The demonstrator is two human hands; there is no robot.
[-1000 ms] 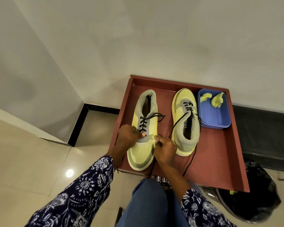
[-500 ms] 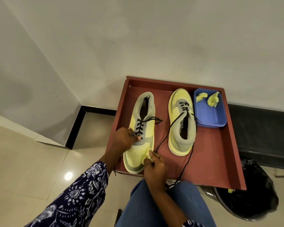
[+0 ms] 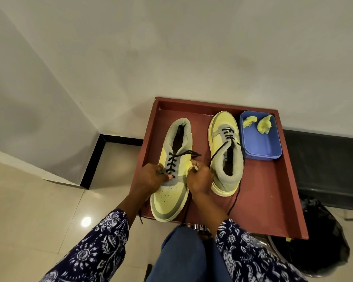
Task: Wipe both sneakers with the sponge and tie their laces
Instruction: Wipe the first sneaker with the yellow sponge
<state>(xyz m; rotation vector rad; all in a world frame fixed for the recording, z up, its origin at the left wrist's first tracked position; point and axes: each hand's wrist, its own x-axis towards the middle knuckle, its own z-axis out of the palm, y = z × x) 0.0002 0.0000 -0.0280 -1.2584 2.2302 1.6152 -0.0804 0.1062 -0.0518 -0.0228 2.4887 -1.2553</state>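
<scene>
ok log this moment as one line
stage: wiping | left hand: holds left sneaker | right hand: pinches sponge piece on its side | right sneaker: laces untied

The right hand [image 3: 199, 178], pinching the sponge [image 3: 189, 166], now sits higher on the left sneaker [image 3: 172, 171], beside its laces [image 3: 171, 162], up from the toe.

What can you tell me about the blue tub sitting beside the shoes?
The blue tub is a shallow rectangular container with rounded corners, plastic by its look. It sits flat in the far right corner of the reddish-brown tray, close beside the right sneaker. Two torn yellow sponge pieces lie at its far end. Neither hand touches it.
</scene>
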